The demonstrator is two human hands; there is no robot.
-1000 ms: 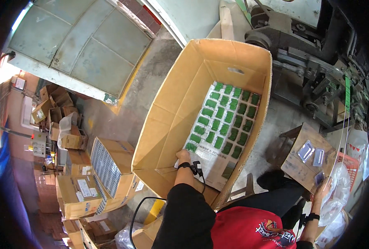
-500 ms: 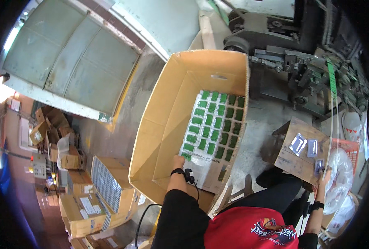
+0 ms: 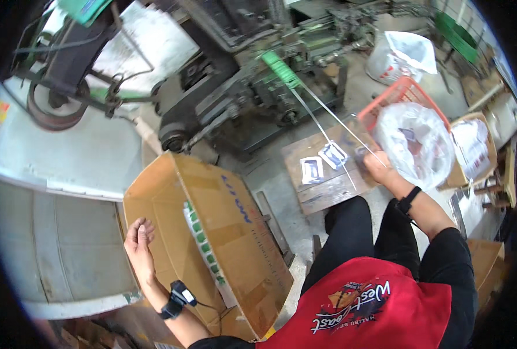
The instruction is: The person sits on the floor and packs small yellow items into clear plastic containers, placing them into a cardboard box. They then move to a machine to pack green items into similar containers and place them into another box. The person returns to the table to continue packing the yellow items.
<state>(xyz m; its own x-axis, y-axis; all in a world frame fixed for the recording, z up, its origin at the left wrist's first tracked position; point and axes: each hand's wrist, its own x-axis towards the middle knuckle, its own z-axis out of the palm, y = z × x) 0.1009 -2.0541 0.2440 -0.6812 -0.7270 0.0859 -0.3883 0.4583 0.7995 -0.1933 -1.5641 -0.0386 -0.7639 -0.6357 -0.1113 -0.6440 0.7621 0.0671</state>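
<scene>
Over the left side of the tall cardboard box [image 3: 226, 227], my left hand [image 3: 139, 241] is raised, its fingers loosely bent and apart, with nothing in them. Inside the box, a row of green pieces in clear packs [image 3: 203, 244] shows past the near wall, which hides the rest. My right hand [image 3: 378, 166] is closed at the right edge of a low wooden table [image 3: 322, 200], beside the end of a thin pale rod; what its fingers hold is hidden. On that table lie two small clear packs with dark bluish middles, one pack [image 3: 312, 170] left of the other pack [image 3: 333, 155].
A dark machine [image 3: 258, 110] stands beyond the table, with a green strip [image 3: 280, 70] and two pale rods reaching over the tabletop. Right of my right hand are an orange basket [image 3: 406, 87], a clear plastic bag [image 3: 415, 145] and a carton [image 3: 473, 145]. A white sack [image 3: 401, 55] stands behind.
My view has swung to the right. My left hand has come up out of the box, away from the green packs. The right hand stays by the table's edge, now closed near the rod.
</scene>
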